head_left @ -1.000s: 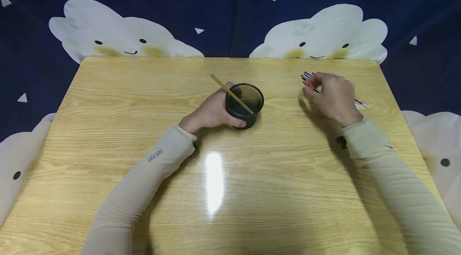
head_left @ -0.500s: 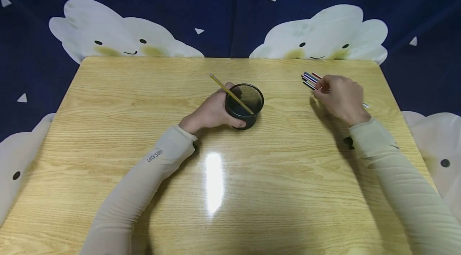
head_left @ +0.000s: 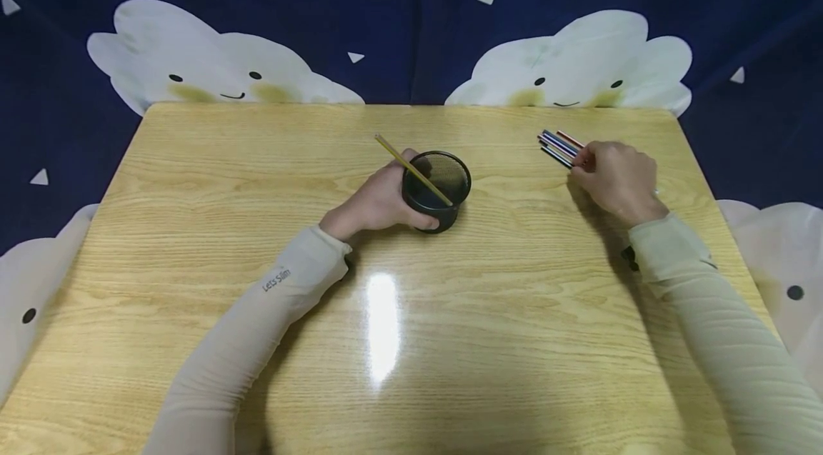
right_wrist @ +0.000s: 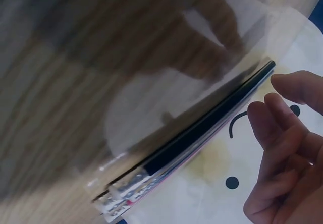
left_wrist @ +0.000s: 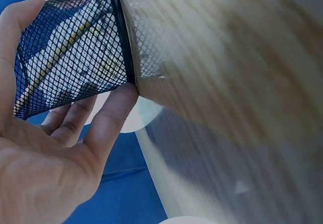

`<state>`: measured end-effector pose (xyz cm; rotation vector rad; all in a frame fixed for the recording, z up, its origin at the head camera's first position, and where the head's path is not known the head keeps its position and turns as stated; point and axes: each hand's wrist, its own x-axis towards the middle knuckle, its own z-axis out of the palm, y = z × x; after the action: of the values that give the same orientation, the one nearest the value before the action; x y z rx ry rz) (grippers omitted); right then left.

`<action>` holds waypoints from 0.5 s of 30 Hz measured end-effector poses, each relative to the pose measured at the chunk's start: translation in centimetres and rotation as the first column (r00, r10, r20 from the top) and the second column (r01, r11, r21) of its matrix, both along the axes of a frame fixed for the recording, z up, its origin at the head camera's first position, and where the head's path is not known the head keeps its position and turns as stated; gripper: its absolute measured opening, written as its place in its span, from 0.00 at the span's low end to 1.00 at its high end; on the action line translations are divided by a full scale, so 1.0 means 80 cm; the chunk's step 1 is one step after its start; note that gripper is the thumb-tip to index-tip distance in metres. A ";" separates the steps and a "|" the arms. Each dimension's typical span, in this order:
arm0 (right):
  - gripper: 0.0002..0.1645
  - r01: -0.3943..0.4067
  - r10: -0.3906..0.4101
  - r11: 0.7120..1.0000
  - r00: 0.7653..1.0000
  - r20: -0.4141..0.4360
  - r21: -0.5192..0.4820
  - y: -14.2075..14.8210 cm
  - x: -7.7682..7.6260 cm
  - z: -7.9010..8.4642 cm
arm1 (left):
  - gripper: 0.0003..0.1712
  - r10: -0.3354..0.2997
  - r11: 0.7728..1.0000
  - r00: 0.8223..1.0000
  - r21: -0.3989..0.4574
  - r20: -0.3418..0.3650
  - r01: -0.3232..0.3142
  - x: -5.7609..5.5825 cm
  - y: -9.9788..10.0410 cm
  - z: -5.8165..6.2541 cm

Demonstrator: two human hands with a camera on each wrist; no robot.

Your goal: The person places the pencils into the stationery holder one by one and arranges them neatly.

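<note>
My left hand (head_left: 379, 199) grips a black mesh pencil cup (head_left: 449, 171), thumb on the near side and fingers around the far side. A single yellow pencil (head_left: 400, 158) leans in the cup, its upper end sticking out to the left. Through the mesh in the left wrist view, the same pencil (left_wrist: 53, 60) lies slanted. At the right, my right hand (head_left: 619, 180) hovers at a bundle of several pencils (head_left: 558, 148) and hides part of it. The right wrist view has a dark pencil (right_wrist: 202, 125) foremost; the right fingers (right_wrist: 275, 120) are bent beside it, with no pencil visibly held.
Both things are on a pale wooden table (head_left: 308, 341), the pencils towards its far right corner. A dark blue curtain (head_left: 411, 19) with printed white clouds hangs behind the table's far edge.
My right hand has shifted right and slightly nearer along the pencil bundle, uncovering more of its left end. The left hand, cup and yellow pencil have stayed in place.
</note>
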<state>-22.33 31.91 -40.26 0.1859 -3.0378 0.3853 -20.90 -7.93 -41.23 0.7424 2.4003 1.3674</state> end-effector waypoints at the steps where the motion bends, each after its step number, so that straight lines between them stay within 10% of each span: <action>1: 0.09 0.000 0.000 1.000 1.000 0.004 0.005 0.002 0.000 -0.001 | 0.52 0.001 1.000 1.000 -0.001 0.002 -0.001 0.000 0.000 0.000; 15: 0.08 -0.002 0.002 0.999 1.000 0.003 0.050 0.006 -0.003 -0.009 | 0.52 0.012 1.000 1.000 0.007 0.006 -0.012 0.001 0.000 -0.001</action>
<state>-22.55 32.42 -40.97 0.1909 -3.0527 0.3106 -20.81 -7.89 -41.34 0.7259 2.3997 1.3813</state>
